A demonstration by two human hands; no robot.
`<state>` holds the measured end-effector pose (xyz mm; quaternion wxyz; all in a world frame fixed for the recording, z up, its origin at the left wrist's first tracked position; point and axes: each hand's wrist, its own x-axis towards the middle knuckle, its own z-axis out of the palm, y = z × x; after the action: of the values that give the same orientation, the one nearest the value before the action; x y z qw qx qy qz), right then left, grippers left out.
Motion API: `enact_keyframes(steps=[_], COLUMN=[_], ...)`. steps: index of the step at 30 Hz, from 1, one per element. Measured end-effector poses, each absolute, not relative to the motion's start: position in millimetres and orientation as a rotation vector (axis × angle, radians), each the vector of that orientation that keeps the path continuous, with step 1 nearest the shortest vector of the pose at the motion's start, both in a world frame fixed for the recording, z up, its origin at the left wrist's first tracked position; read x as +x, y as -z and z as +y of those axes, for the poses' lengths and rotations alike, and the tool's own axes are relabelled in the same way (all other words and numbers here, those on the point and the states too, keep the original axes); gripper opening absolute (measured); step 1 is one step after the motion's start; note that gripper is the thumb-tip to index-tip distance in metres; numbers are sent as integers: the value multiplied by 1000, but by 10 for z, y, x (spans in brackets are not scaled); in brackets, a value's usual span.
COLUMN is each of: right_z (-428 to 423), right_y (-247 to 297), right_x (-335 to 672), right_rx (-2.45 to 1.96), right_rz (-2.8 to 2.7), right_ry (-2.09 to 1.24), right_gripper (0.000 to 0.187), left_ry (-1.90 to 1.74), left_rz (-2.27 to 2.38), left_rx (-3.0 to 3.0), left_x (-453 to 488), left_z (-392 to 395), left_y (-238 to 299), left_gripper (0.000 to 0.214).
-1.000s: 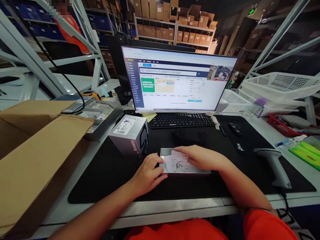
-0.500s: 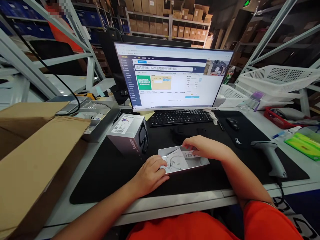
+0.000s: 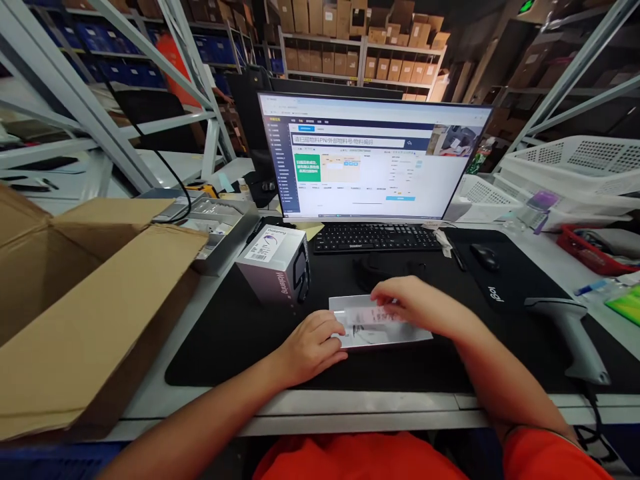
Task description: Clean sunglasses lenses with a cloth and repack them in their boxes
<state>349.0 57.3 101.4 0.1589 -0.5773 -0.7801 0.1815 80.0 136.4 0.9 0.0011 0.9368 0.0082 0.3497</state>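
Note:
A shallow grey tray-like box (image 3: 415,333) lies on the black desk mat (image 3: 230,340) in front of me. My left hand (image 3: 313,347) grips its left edge with curled fingers. My right hand (image 3: 415,303) is over the tray, its fingers pinching a white barcode label strip (image 3: 367,315) that lies across white leaflets in the tray. A grey product box (image 3: 275,263) with a label on top stands just left of the tray.
Behind are a keyboard (image 3: 377,237), a lit monitor (image 3: 375,160) and a mouse (image 3: 484,256). A barcode scanner (image 3: 570,333) lies at the right. An open cardboard carton (image 3: 90,300) fills the left. White baskets (image 3: 560,167) and a red tray (image 3: 595,250) stand at the right.
My right hand has moved from flat on the leaflets to pinching the label strip and laying it across the tray. The left hand stays on the tray's edge. The view has shifted slightly.

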Motion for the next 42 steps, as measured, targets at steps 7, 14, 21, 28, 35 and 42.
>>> enact_keyframes(steps=[7, 14, 21, 28, 35, 42], right_z=[684, 936, 1184, 1317, 1163, 488], right_y=[-938, -726, -499, -456, -709, -1192], right_x=[3593, 4462, 4612, 4554, 4891, 5233], right_rx=[-1551, -1991, -1943, -2066, -2034, -1710], right_rz=[-2204, -2006, -2009, -1961, -1881, -1741], right_ry=[-411, -469, -619, -669, -663, -507], right_gripper=[29, 66, 64, 95, 77, 75], left_ry=[-1084, -1050, -1090, -1050, -1005, -906], left_rz=[112, 244, 333, 351, 502, 820], left_rx=[2905, 2810, 2801, 2999, 3045, 2904], left_x=[796, 813, 819, 901, 1111, 1606], left_z=[1398, 1432, 1429, 1472, 1354, 1528], left_y=[-31, 8, 52, -48, -102, -78], left_gripper=[15, 10, 8, 10, 19, 18])
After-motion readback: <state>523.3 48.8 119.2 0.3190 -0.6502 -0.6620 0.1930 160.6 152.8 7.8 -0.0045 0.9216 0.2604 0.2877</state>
